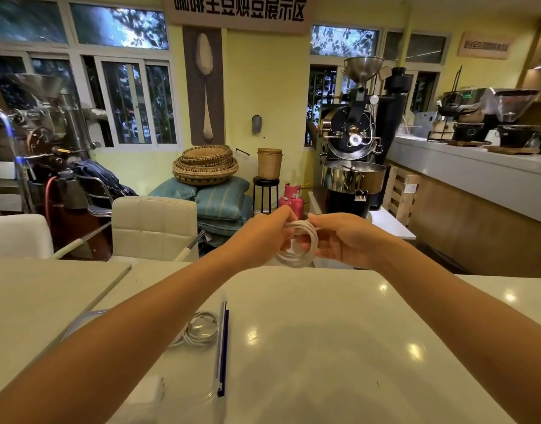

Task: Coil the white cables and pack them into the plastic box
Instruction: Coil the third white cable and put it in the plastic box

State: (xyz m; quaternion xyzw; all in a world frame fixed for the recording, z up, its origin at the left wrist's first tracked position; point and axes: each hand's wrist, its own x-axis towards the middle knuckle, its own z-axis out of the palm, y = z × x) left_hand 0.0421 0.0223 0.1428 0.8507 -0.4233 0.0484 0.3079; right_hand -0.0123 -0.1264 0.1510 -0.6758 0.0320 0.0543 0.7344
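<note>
white table [324, 332], two hands holding one coiled cable [299, 249], another boxed.

Between our hands [296, 237] we see a white cable [299, 252] with a smooth, rubbery plastic skin. Below them the tabletop [324, 347] looks like polished stone, glossy with lamp glints. Under our left forearm, the plastic box [221, 338] is clear, shiny plastic with a blue edge.
</note>
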